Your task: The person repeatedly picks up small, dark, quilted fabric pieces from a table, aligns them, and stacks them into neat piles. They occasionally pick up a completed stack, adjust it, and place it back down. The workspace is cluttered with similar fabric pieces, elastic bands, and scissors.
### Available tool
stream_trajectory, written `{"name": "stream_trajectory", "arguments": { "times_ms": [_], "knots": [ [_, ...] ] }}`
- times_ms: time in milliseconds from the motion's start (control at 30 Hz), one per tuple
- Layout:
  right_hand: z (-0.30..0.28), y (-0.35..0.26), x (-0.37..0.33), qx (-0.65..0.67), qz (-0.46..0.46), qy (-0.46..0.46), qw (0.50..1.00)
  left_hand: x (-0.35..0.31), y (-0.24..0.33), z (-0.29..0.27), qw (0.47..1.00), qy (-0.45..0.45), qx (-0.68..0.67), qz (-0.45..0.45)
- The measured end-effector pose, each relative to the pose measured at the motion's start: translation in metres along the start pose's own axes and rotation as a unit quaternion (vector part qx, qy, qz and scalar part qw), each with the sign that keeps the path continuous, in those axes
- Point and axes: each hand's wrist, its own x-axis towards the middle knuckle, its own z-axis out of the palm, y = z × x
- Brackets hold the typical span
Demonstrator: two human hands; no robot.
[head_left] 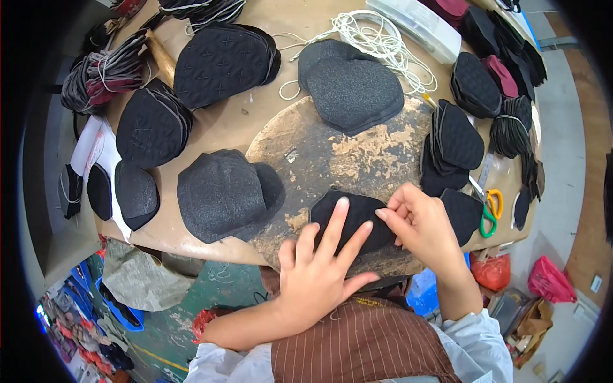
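The round board [357, 156] is brown-tan, with irregular patches of dark grey. The piece [383, 237] lying on its near part is plain black. The stack [357, 89] at its far edge and the stack [220, 195] at its left are dark grey with fine pale speckles. Beyond it to the left, the quilted pieces [223, 64] are black, with small star-like marks. Behind it, the cord [357, 32] is white. To its right, the scissors [486, 212] have one yellow-orange and one green handle. Nearer than it, the apron [357, 348] is brown, thinly striped in a pale colour.

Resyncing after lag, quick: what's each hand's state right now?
Left hand: open, fingers spread over the flat, rounded black fabric piece.
Right hand: curled, thumb at the piece's right edge; whether its grip is closed can't be told.
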Motion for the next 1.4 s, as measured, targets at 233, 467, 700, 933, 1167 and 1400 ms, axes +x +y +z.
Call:
{"name": "stream_trajectory", "arguments": {
  "times_ms": [233,467,700,933,1167,1400],
  "knots": [
    [-0.013,0.000,-0.022,-0.029,-0.343,0.138,0.929,0.000,-0.041,-0.032,0.959,0.211,-0.185,0.042],
    [-0.071,0.038,-0.056,0.282,-0.116,0.146,0.941,-0.023,-0.023,-0.009,0.978,0.135,-0.146,0.065],
    [-0.136,0.075,0.009,0.011,-0.108,0.216,0.970,-0.028,-0.006,0.012,0.998,0.028,-0.041,0.044],
    [-0.119,0.042,0.049,-0.276,-0.096,0.240,0.926,-0.048,-0.011,0.013,0.996,0.058,-0.058,0.023],
    [-0.109,0.040,0.045,-0.292,-0.097,0.250,0.918,-0.057,-0.013,0.022,0.987,0.132,-0.087,-0.007],
    [-0.107,0.025,0.037,-0.189,-0.156,0.268,0.932,-0.060,-0.022,0.025,0.985,0.146,-0.086,0.021]
  ]
}}
